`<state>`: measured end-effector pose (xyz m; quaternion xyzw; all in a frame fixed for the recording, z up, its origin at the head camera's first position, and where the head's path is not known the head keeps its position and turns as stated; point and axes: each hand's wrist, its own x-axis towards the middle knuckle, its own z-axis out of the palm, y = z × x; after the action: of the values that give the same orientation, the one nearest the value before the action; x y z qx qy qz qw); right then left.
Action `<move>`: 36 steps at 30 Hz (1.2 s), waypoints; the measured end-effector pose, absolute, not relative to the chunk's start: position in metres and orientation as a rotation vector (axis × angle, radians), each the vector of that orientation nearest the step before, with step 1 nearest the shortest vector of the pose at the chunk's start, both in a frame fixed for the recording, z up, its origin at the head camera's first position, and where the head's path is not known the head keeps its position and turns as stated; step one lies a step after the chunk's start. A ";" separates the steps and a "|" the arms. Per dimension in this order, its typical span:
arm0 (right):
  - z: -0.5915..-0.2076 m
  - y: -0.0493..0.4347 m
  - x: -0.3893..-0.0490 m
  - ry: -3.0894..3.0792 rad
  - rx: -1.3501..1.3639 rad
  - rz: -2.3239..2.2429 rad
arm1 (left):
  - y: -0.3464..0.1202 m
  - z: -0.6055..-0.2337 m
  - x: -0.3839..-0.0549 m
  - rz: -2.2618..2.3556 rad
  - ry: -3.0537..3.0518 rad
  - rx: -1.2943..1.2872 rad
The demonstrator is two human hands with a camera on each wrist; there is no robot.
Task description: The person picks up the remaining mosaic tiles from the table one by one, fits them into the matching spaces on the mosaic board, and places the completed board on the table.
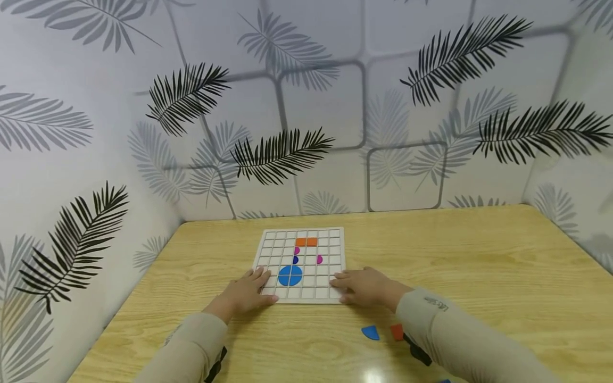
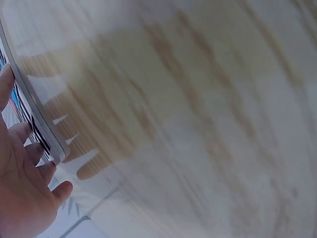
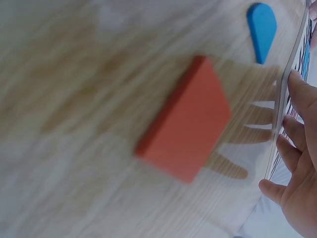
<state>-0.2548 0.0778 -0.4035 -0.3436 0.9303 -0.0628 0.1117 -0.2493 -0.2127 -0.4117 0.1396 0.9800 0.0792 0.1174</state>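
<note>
A white gridded board [image 1: 308, 293] lies flat on the wooden table. Its squares carry orange square pieces [image 1: 301, 242], a dark blue half-round piece [image 1: 295, 260], magenta half-round pieces [image 1: 320, 259] and blue quarter pieces forming a circle [image 1: 284, 281]. My left hand [image 1: 246, 292] rests at the board's left edge, thumb by the near corner. Across from it, my right hand [image 1: 364, 286] touches the right edge. Both wrist views show relaxed, spread fingers against the board's rim [image 2: 48, 130], none curled round a piece.
Near my right forearm lie a loose blue quarter-round piece [image 1: 371, 333] and a red piece [image 1: 397, 332], partly covered by the sleeve in the head view. Another blue piece [image 1: 445, 381] barely shows at the bottom edge. A leaf-patterned wall [image 1: 330, 181] stands behind the table [image 1: 455, 255].
</note>
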 end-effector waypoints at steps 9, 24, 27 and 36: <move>-0.408 0.100 -0.254 2.776 -1.073 -0.133 | -0.194 -0.415 -0.253 0.267 2.859 0.429; -0.408 0.129 -0.249 2.745 -1.089 -0.181 | -0.168 -0.413 -0.251 0.259 2.848 0.502; -0.408 0.134 -0.247 2.741 -1.115 -0.211 | -0.164 -0.414 -0.251 0.258 2.847 0.500; -0.410 0.151 -0.244 2.743 -1.115 -0.315 | -0.149 -0.413 -0.246 0.271 2.851 0.514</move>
<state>-0.2444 0.1515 -0.4096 -0.3732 0.9181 -0.1055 0.0821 -0.2460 -0.1485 -0.4127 0.1754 0.9733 0.0925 0.1157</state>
